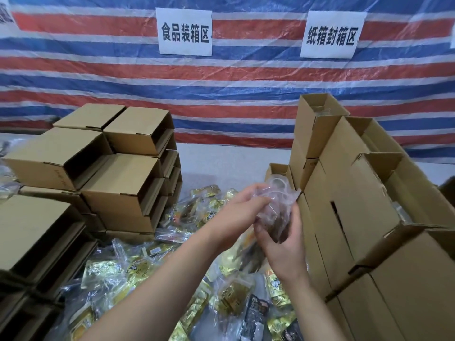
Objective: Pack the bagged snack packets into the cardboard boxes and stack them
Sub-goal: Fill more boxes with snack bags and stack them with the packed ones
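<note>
**Inspector:** Hands first. What has each got?

**Assistant:** Both are on one clear plastic bag of snack packets (275,207), raised above the table. The left hand (242,212) has its fingers curled over the bag's upper left side. The right hand (280,244) grips it from below, thumb across the front. The film is crinkled and glossy, with dark brownish contents showing through.

**Inspector:** Directly beneath?

**Assistant:** A loose heap of bagged packets (138,271), gold foil and clear wrap, shiny and creased, plus one dark printed pouch (258,313) near the bottom edge.

**Inspector:** Boxes?

**Assistant:** Plain brown corrugated cardboard. On the left, a stack of flat rectangular boxes (118,183) lying on their sides, open ends facing right. On the right, upright boxes (354,193) with top flaps standing, just beside the held bag.

**Inspector:** Surface and room?

**Assistant:** A pale grey tabletop (221,161). Behind it, a red, white and blue striped woven tarpaulin (246,80) carrying two white paper signs (185,32) with black characters.
</note>
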### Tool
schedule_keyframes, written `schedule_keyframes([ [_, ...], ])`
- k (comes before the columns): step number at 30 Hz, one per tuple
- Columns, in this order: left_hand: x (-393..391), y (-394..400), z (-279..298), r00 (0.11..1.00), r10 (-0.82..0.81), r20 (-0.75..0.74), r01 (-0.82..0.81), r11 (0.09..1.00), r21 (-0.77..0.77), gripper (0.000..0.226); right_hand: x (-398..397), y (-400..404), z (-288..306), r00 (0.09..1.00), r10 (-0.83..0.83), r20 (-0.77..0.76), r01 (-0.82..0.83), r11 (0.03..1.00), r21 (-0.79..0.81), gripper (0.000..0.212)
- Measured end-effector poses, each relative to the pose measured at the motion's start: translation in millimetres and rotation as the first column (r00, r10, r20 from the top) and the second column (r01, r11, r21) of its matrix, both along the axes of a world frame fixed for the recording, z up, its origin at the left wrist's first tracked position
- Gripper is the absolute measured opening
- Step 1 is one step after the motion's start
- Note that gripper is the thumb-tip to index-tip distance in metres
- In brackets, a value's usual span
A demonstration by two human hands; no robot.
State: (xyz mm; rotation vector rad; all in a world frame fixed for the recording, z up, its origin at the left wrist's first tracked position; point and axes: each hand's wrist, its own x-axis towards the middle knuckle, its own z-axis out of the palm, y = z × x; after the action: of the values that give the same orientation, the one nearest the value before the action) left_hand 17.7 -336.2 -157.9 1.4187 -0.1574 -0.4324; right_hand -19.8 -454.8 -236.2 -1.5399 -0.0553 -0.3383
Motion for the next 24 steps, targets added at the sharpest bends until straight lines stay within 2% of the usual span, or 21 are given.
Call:
schedule_keyframes([
  [4, -2.8, -3.0, -3.7, 0.963, 0.172, 0.206, -0.204, 0.968, 0.145, 0.013, -1.7, 1.3, -0.9, 0.997, -0.069, -0.032, 0.070, 0.997, 0.031, 0.089],
  [6, -2.2, -0.6, -1.8, 0.925, 0.193, 0.327, -0.274, 0.936, 0.222, 0.025, -2.8, -3.6, -2.3, 0.992, -0.099, -0.084, 0.103, 0.993, 0.051, 0.084],
  [8, -3.0, 1.1, 0.6, 0.899, 0.171, 0.404, -0.305, 0.905, 0.296, 0.037, -5.1, -8.3, -3.3, 0.983, -0.131, -0.128, 0.136, 0.990, 0.032, 0.089],
  [12, -9.2, -0.6, 3.6, 0.881, 0.138, 0.452, -0.331, 0.863, 0.381, 0.047, -7.4, -13.2, -6.2, 0.964, -0.231, -0.133, 0.225, 0.972, -0.063, 0.102],
  [14, -11.4, -4.4, 6.9, 0.917, 0.127, 0.378, -0.258, 0.911, 0.320, 0.049, -7.0, -13.6, -8.6, 0.950, -0.277, -0.143, 0.266, 0.959, -0.092, 0.107],
  [17, -12.0, -15.5, 13.6, 0.965, 0.129, 0.227, -0.165, 0.975, 0.148, 0.048, -9.4, -13.0, -15.1, 0.952, -0.285, -0.111, 0.283, 0.958, -0.035, 0.112],
  [21, -15.4, -31.0, 27.3, 0.998, 0.065, 0.000, -0.064, 0.995, -0.082, 0.057, -23.1, -5.0, -15.8, 0.990, -0.087, -0.115, 0.111, 0.969, 0.222, 0.116],
  [24, -18.1, -37.9, 31.1, 0.965, -0.040, -0.260, -0.029, 0.966, -0.257, 0.040, -33.5, 0.8, -6.6, 0.990, 0.092, -0.107, -0.044, 0.921, 0.386, 0.130],
])
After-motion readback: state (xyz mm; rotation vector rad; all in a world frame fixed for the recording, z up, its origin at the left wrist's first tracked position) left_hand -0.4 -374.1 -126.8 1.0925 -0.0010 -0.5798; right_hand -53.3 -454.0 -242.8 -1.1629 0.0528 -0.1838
